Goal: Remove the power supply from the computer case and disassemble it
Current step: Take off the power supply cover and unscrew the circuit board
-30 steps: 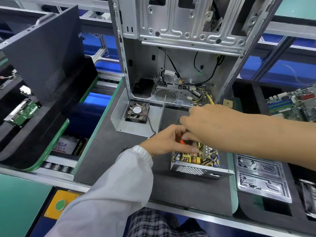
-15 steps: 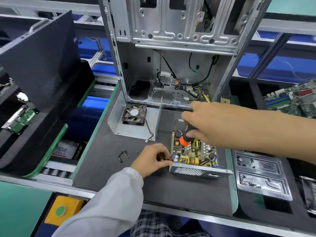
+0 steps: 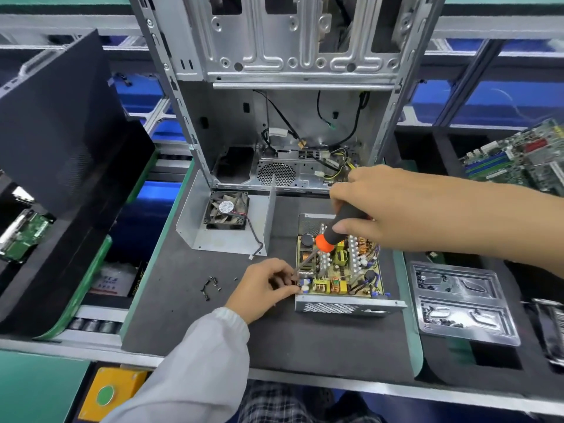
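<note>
The opened power supply (image 3: 345,306) lies on the dark mat, its yellow circuit board with coils and capacitors exposed. My right hand (image 3: 375,206) grips a black and orange screwdriver (image 3: 332,236) whose shaft slants down to the board's near-left corner. My left hand (image 3: 265,285) rests at that corner, fingertips pinching at the board's edge beside the screwdriver tip. The supply's removed metal cover (image 3: 225,236), with a fan (image 3: 226,210) in it, lies to the left. The empty computer case (image 3: 287,96) stands upright behind.
Several loose black screws (image 3: 210,285) lie on the mat (image 3: 305,346) left of my left hand. A clear plastic tray (image 3: 464,303) with screws sits at the right, a motherboard (image 3: 518,160) beyond it. A black side panel (image 3: 58,123) leans at the left.
My left hand has moved from under my right hand down to the board's near-left corner. My right hand has lifted, and the screwdriver now angles down to that corner.
</note>
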A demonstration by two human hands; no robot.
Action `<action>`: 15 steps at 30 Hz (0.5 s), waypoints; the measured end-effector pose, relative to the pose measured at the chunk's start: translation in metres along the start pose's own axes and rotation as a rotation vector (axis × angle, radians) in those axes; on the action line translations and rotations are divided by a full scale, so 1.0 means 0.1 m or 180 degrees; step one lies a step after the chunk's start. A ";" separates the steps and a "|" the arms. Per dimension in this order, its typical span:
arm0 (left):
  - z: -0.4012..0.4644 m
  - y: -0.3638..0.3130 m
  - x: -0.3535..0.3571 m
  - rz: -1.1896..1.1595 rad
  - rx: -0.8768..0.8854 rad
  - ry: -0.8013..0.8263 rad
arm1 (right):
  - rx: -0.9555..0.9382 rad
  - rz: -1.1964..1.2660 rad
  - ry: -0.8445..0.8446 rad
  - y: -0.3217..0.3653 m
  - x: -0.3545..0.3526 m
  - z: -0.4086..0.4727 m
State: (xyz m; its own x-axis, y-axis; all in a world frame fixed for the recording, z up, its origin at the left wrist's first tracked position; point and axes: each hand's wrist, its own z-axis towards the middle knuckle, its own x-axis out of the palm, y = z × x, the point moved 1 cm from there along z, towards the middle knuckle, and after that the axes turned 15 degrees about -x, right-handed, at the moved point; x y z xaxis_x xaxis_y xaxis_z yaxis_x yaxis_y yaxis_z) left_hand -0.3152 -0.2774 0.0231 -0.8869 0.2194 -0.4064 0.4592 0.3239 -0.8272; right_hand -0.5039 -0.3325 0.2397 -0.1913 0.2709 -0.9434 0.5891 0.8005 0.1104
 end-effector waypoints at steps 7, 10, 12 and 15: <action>-0.04 0.03 0.01 -0.0227 0.0083 -0.0231 | 0.0093 0.0199 0.0047 -0.08 0.02 -0.11; -0.05 0.04 0.05 -0.0223 0.0076 -0.0408 | 0.0098 0.0194 0.0036 -0.09 0.03 -0.12; -0.04 0.04 0.08 -0.0108 0.0050 -0.0432 | 0.0089 0.0175 0.0002 -0.11 0.03 -0.14; -0.05 0.03 0.11 0.0085 0.0057 -0.0427 | 0.0072 0.0185 -0.0035 -0.14 0.01 -0.18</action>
State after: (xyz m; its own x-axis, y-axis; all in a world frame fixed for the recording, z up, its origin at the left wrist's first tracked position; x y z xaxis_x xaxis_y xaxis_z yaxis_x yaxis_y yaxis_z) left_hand -0.3240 -0.2699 0.0180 -0.8737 0.1022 -0.4755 0.4827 0.3029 -0.8217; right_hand -0.5266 -0.3337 0.2425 -0.1476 0.3106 -0.9390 0.6166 0.7712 0.1581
